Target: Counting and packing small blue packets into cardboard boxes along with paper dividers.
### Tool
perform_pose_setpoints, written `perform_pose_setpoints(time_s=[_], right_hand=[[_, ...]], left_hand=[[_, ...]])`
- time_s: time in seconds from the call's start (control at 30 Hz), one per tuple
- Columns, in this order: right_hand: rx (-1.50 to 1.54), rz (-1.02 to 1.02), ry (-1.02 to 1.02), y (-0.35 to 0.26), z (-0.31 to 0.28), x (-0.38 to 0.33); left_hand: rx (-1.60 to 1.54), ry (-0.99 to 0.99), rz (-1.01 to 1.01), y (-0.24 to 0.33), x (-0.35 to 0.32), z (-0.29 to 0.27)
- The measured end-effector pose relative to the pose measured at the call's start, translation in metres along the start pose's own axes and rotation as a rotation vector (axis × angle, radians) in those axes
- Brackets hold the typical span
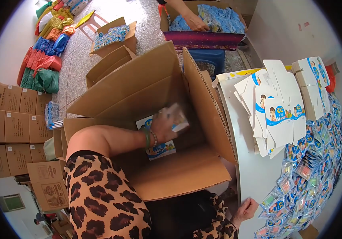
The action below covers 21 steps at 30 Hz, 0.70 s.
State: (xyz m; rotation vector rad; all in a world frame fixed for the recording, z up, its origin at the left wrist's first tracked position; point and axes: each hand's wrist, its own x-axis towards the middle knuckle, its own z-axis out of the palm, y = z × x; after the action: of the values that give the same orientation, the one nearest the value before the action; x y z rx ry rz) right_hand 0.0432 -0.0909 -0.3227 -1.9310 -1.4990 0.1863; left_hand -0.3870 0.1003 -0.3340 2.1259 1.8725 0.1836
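The left hand (163, 126) is down inside the big cardboard box (203, 103), fingers closed round a small white-and-blue carton (177, 119) — blurred, so details can't be told. Another small carton (161, 150) lies on the box floor just below it. The right hand (246, 210) rests loosely curled at the near edge of the white tabletop (254, 175), gripping nothing. Further right — flat carton blanks (278, 115) in a stack, w/ a heap of small packets (310, 175) beside them.

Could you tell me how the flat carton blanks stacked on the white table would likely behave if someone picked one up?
The blanks look like thin unfolded card, so probably light and bendy. Loosely fanned on the table, they would likely slide apart.
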Motion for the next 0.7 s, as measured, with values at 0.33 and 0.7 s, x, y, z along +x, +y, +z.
perform_pose_setpoints(time_s=[0.33, 0.7], right_hand=[[-0.114, -0.060, -0.008, -0.001, 0.000, -0.002], [-0.172, -0.112, 0.000, -0.009, 0.001, 0.000]], left_hand=[[-0.130, -0.016, -0.129, -0.007, 0.011, -0.006], [-0.116, 0.258, 0.071, -0.018, 0.027, 0.067]])
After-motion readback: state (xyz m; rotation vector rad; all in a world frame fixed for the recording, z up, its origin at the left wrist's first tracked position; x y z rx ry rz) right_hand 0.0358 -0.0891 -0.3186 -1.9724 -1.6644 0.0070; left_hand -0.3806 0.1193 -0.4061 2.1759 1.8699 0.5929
